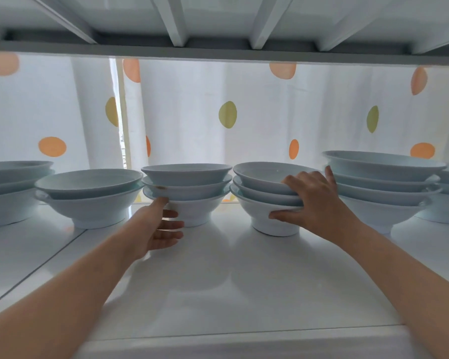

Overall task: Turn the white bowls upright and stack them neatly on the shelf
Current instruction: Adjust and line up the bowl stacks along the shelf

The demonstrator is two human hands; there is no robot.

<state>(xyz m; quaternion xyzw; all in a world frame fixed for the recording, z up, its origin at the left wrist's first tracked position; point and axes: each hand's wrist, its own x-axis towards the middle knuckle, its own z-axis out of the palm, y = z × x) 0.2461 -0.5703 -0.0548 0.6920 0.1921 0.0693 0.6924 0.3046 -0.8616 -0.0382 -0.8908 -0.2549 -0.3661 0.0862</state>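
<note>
right grip (314, 200) pinches right-centre bowl stack (259, 177), fingers over rim, thumb beneath, likely squaring it | left grip (161, 229) spread, thumb touching left-centre bowl stack (187, 174), probably steadying | stacks upright at far edge of shelf (218, 281)

Bright backlight through the curtain (192, 104); soft focus, edges bowed.

Hands (161, 229) (316, 203) touch adjacent bowl stacks (187, 182) (259, 185) on shelf (218, 286).
</note>
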